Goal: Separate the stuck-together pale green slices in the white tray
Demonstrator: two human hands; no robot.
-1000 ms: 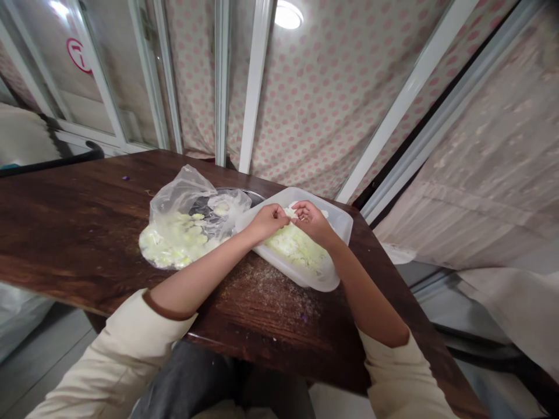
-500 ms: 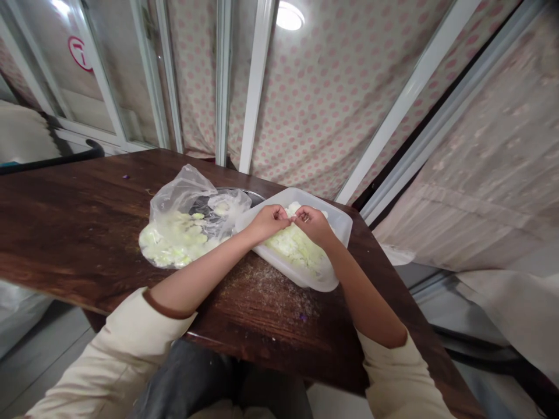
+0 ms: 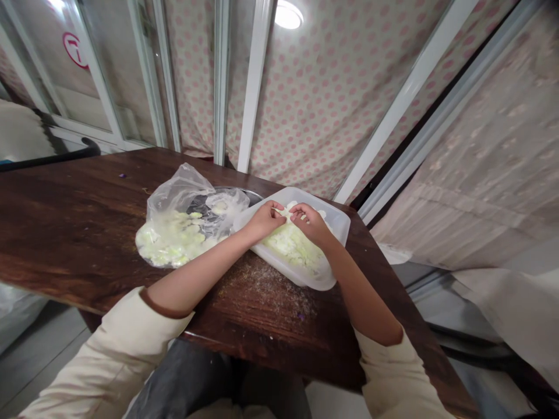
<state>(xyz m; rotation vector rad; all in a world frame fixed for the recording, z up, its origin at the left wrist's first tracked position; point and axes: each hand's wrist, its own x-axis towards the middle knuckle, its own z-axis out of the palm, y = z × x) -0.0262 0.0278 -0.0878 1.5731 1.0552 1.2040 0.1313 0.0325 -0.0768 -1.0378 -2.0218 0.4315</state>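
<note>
My left hand (image 3: pixel 265 220) and my right hand (image 3: pixel 309 223) meet closely over a translucent white plastic tub (image 3: pixel 340 224). Thumb and fingers of each are bent into a loose pinch, fingertips facing each other. Whatever lies between the fingertips is too small and pale to make out. Below them, a heap of thin, pale yellow-green, petal-like pieces (image 3: pixel 297 244) fills much of the tub. Left of the tub lies a clear plastic bag (image 3: pixel 179 189) with more such pieces (image 3: pixel 174 238) inside, its mouth spread over a dark, metal-rimmed round tray (image 3: pixel 248 195).
The dark wooden table (image 3: pixel 78 227) carries scattered pale crumbs (image 3: pixel 271 297) at its front and small purple bits (image 3: pixel 300 316). Behind it stand white-framed panels with a pink-dotted curtain (image 3: pixel 305 105). A black curved rail (image 3: pixel 87 150) is at the far left.
My fingertips, pressed together earlier, have parted slightly, and the fingers have loosened. Tub and bag stay in place; the whole view has shifted a little.
</note>
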